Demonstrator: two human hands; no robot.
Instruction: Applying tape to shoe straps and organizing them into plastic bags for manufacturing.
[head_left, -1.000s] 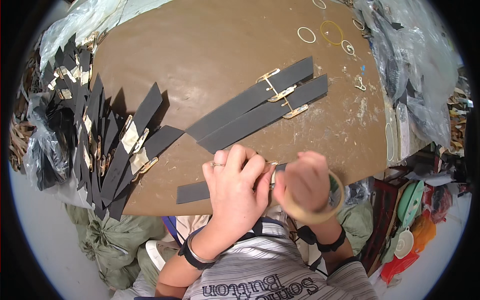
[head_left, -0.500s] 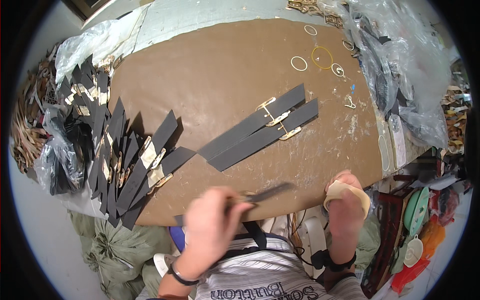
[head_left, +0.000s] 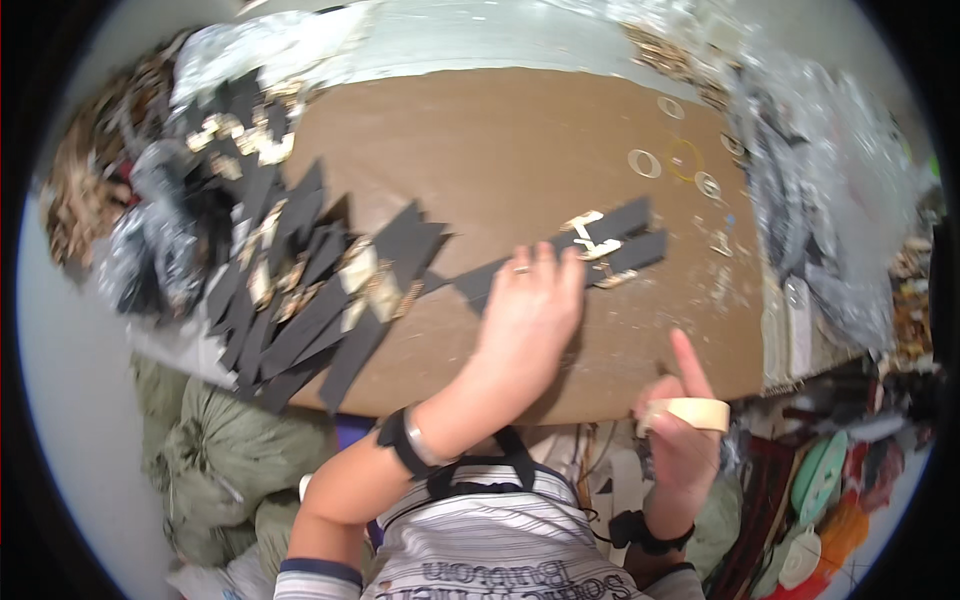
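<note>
Head view: left hand (head_left: 530,315) palm-down over the paired black strips (head_left: 632,215) with gold-coloured fittings (head_left: 598,242), right of table (head_left: 450,130) centre, fingers close together, grip can't be told. Right hand (head_left: 685,458) holds a cream tape roll (head_left: 706,412), index finger extended, at the table's near edge toward the right corner. More fitted black strips (head_left: 312,338) heaped along the left edge.

The left forearm (head_left: 462,415) slants up from the lower left; the left hand (head_left: 532,315) is palm down near the centre, its fingers (head_left: 545,268) perhaps slightly bent. At lower right, the right hand (head_left: 682,445) is curled, index finger (head_left: 690,362) raised.
</note>
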